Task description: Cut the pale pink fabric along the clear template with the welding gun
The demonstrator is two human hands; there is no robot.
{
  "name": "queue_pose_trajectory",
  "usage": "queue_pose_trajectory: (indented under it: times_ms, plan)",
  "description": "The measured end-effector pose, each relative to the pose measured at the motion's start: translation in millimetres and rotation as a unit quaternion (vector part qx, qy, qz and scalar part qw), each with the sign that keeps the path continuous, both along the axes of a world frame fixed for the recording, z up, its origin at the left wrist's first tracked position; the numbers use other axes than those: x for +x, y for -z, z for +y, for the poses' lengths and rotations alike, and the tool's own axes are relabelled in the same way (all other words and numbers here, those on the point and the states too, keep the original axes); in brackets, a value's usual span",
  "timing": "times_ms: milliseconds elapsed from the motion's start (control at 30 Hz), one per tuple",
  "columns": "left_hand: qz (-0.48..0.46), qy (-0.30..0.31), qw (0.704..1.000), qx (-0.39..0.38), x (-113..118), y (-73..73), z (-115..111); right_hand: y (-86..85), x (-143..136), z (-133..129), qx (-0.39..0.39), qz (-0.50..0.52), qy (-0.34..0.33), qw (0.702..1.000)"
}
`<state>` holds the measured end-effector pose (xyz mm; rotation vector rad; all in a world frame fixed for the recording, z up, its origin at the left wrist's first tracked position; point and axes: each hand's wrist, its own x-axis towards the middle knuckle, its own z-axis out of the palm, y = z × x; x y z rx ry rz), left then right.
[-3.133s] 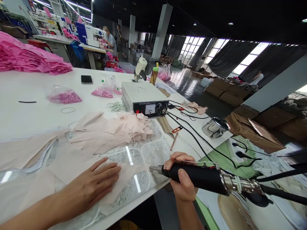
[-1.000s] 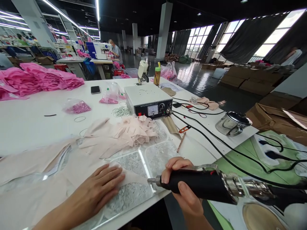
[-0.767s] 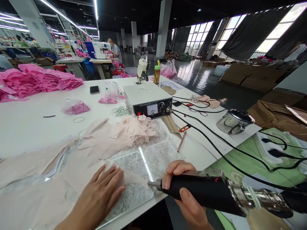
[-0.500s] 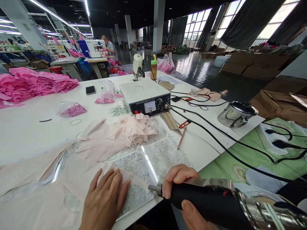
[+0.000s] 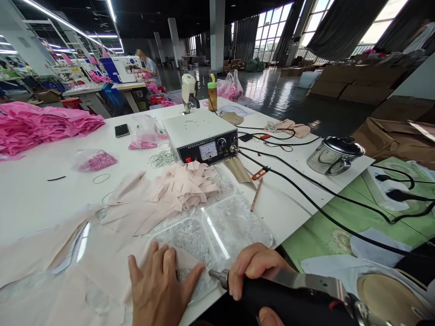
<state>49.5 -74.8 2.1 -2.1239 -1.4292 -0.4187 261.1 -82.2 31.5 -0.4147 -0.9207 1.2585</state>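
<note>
My left hand (image 5: pixel 161 287) lies with fingers spread on a pale pink piece of fabric (image 5: pixel 105 253), its thumb pointing right along a narrow strip. My right hand (image 5: pixel 254 267) is wrapped round a black handheld ultrasonic welding tool (image 5: pixel 282 299). The tool's metal tip is at the strip's right end, just right of my left thumb; whether it touches the cloth I cannot tell. Under the fabric is a clear, speckled plate (image 5: pixel 234 222). Behind my left hand sits a heap of cut pale pink pieces (image 5: pixel 186 185).
A control box (image 5: pixel 204 136) with a dial and cables stands at the back. Right of it are an orange cutter (image 5: pixel 260 173), a pencil (image 5: pixel 257 194) and a lidded glass mug (image 5: pixel 335 156). Pink fabric (image 5: pixel 44 129), a phone (image 5: pixel 122 130) and bags of pink bits (image 5: pixel 95 160) lie left.
My left hand has shifted right along the fabric, its thumb now stretched out close to the tool tip. The tool's rear end has dipped slightly. The view has turned a little.
</note>
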Motion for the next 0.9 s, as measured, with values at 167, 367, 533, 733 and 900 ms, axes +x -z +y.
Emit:
queue_pose_trajectory:
  times_ms: [167,367,533,733,900]
  plan:
    - [-0.003,-0.002,1.000,-0.005,-2,6.1,-1,-0.2,6,3,0.021,-0.012,-0.022,0.999]
    - [-0.010,0.009,1.000,0.003,-2,8.3,1,-19.0,5,6,-0.019,-0.059,0.039,0.997]
    - [-0.024,0.016,0.999,0.015,-2,8.2,0,-24.5,-9,22,0.013,-0.090,0.039,0.995]
    - [-0.030,0.007,0.999,0.008,0,8.4,-3,-12.0,-21,35,0.031,-0.088,0.021,0.995]
    - [-0.043,-0.004,0.999,0.001,0,13.3,-3,-9.9,-22,36,0.031,-0.092,0.003,0.995]
